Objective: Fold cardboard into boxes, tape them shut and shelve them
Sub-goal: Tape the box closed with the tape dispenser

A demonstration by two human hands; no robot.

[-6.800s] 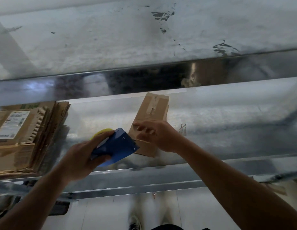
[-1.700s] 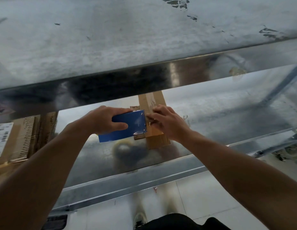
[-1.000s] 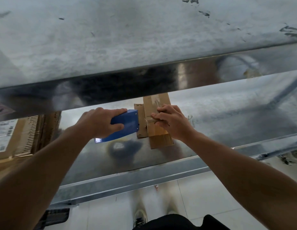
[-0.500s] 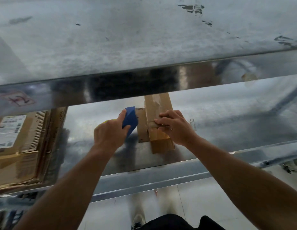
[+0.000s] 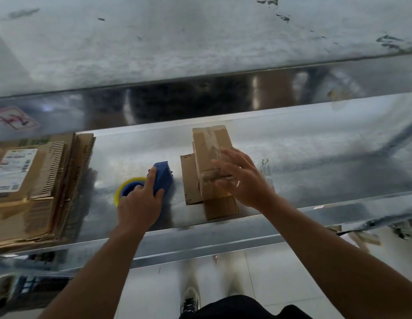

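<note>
One taped box (image 5: 211, 140) under splayed right hand (image 5: 244, 181); left hand (image 5: 140, 203) grips tape dispenser (image 5: 164, 176).

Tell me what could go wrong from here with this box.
1. A cardboard flap lies flat on the left side of the box, seemingly untaped; it could spring open when shelved.
2. The near end of the box sits close to the front edge of the shelf; the right hand, spread over its top, might push it off.
3. The left hand grips the tape dispenser beside that flap; lifting it carelessly could snag it.
</note>
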